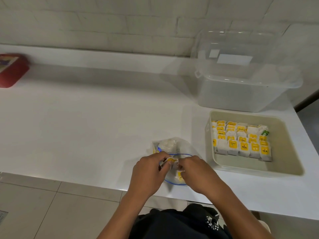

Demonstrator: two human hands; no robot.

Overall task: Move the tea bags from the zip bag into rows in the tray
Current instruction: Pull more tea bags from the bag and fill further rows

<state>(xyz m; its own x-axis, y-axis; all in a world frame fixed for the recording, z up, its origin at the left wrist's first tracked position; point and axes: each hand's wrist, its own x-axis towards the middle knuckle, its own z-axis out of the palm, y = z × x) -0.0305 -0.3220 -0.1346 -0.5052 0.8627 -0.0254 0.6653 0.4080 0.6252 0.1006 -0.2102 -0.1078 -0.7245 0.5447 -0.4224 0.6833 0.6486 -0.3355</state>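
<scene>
A clear zip bag [172, 145] with a blue zip rim lies near the counter's front edge, its mouth open toward me. Both hands meet at that mouth. My left hand [148, 171] pinches a white tea bag with a yellow tag [170, 160] at the opening. My right hand [196, 171] curls its fingers into the bag's mouth over another yellow-tagged tea bag [179, 175]. To the right stands the beige tray [283, 169], holding several rows of yellow-tagged tea bags [241, 140]; its right side is bare.
A clear plastic bin [241, 94] with its lid raised stands behind the tray against the white brick wall. A red box [12, 71] sits at the far left of the white counter [86, 126]. Tiled floor lies below the counter edge.
</scene>
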